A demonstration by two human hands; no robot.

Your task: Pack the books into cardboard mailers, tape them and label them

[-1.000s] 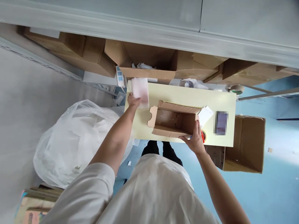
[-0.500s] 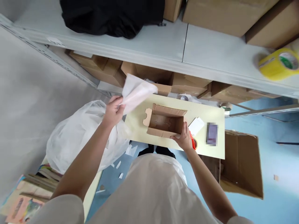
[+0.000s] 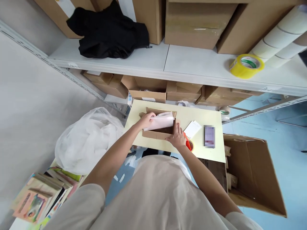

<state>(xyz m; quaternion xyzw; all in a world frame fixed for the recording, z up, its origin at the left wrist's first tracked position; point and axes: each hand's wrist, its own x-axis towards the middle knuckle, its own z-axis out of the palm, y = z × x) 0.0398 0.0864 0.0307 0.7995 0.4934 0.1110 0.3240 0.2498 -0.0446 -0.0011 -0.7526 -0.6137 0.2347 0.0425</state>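
Note:
A small open cardboard box [image 3: 155,134] stands on the pale yellow table [image 3: 211,112]. My left hand [image 3: 145,120] is closed on a folded, thin white packing sheet [image 3: 162,122], which lies partly inside the box's opening. My right hand [image 3: 177,136] grips the box's right end, fingers over the far part of that side and thumb toward the front. Just right of this hand is a red tape dispenser [image 3: 187,142] with a tape roll in it. The box's floor is mostly hidden by the sheet.
White cards [image 3: 192,129] and a blurred purple item [image 3: 209,136] lie on the table's right. A big translucent bag [image 3: 88,137] stands left, above stacked books [image 3: 35,201]. A large open carton [image 3: 254,172] is at right. A shelf [image 3: 192,65] overhead holds yellow tape [image 3: 247,66] and black cloth [image 3: 112,32].
My left hand has brought the white sheet down and right, from above the table's left end into the box. My right hand still holds the box's right end. The view has shifted.

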